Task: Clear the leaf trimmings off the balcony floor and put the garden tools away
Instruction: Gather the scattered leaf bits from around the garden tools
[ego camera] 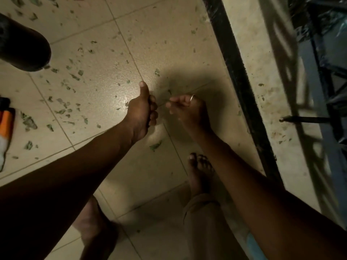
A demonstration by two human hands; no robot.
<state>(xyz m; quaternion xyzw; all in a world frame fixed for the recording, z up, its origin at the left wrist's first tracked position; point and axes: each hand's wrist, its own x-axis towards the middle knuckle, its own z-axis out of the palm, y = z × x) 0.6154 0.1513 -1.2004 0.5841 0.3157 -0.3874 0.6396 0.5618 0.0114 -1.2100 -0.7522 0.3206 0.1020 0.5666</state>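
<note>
Dozens of leaf trimmings (30,122) lie across the tiled floor (169,44), thickest to my left between the dark pot (24,47) and the orange-and-white tool (6,126) at the edge of view. A few more sit beyond the black railing (234,72) on the ledge.

My left hand (141,112) is low over the tiles with the thumb stuck out and the fingers curled in. I cannot tell whether anything is cupped inside it. My right hand (188,108) is just beside it, fingertips drawn close together as if pinching. It is blurred, so I cannot say whether it has a scrap.

I judge the clearing barely begun, since most scraps are on the floor. Picking bit by bit would be slow here. I would do better to flatten one hand and sweep the pieces toward the other, working from the railing side back to the thick patch on the left. The flakes are small and light, so I should keep my strokes low and gentle, or they will scatter or stick to my bare foot (199,171). The tool can wait until the tiles are clean.
</note>
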